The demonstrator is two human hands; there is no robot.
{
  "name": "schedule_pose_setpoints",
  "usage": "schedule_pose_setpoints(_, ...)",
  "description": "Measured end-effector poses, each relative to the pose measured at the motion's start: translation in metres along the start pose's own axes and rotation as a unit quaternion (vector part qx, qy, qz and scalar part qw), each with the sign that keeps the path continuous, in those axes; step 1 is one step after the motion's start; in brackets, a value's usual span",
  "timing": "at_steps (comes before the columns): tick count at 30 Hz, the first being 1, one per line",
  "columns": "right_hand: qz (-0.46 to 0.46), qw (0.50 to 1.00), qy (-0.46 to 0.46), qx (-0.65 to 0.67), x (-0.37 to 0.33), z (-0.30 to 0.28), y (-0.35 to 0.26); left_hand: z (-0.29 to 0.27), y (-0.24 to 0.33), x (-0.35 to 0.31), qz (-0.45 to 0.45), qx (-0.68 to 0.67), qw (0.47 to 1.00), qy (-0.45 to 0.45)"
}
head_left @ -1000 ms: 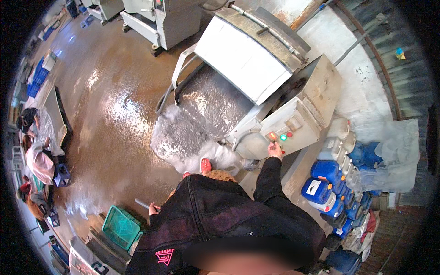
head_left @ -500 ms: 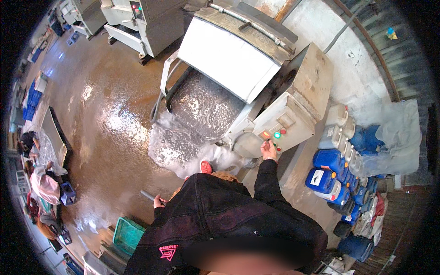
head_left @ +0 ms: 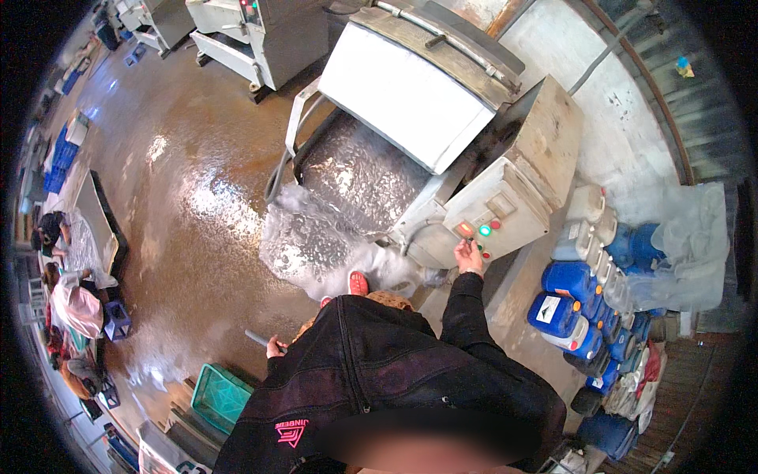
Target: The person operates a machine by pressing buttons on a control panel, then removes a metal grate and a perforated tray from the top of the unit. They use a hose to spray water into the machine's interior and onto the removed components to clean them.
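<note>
My right hand (head_left: 468,257) reaches up to the front of a grey control box (head_left: 513,197), its fingers pinched around a small dark knob (head_left: 472,240). Beside the fingertips are a lit green button (head_left: 485,231), a red button (head_left: 496,225) and an orange display (head_left: 465,229). Low at my left side, my left hand (head_left: 275,347) is closed on a grey rod (head_left: 255,338), partly hidden by the hand. Left of the box stands a machine with a white cover (head_left: 410,87). Under the cover lies a trough of wet, grey, glistening material (head_left: 363,162).
Clear plastic sheeting (head_left: 304,241) drapes from the trough to near my feet. Blue and white jugs (head_left: 554,312) crowd the right. A green crate (head_left: 221,397) sits behind my left hand. People (head_left: 75,308) work at the far left, beyond wet floor (head_left: 181,261).
The whole view has shifted slightly, so the machine and box sit a little farther right. My right hand stays at the knob, and my left hand keeps its hold on the rod.
</note>
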State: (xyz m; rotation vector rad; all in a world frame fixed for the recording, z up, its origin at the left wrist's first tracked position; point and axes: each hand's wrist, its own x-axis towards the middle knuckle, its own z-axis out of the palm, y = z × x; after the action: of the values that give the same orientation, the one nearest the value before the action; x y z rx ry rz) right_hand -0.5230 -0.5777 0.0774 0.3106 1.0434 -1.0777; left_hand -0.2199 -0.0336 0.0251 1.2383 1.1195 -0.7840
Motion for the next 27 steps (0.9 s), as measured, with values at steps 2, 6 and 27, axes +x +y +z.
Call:
schedule_pose_setpoints(2,0.011,1.000,0.001,-0.001,-0.001,0.002,0.001,-0.035,-0.016,0.052,-0.006,-0.045,0.999,0.012)
schedule_pose_setpoints(6,0.021,1.000,-0.001,0.006,0.000,-0.002,0.000,-0.078,-0.028,0.112,-0.031,-0.064,0.997,0.006)
schedule_pose_setpoints(27,0.033,0.998,0.004,0.046,0.006,0.000,-0.013,-0.030,0.010,0.029,-0.053,-0.034,0.998,-0.025)
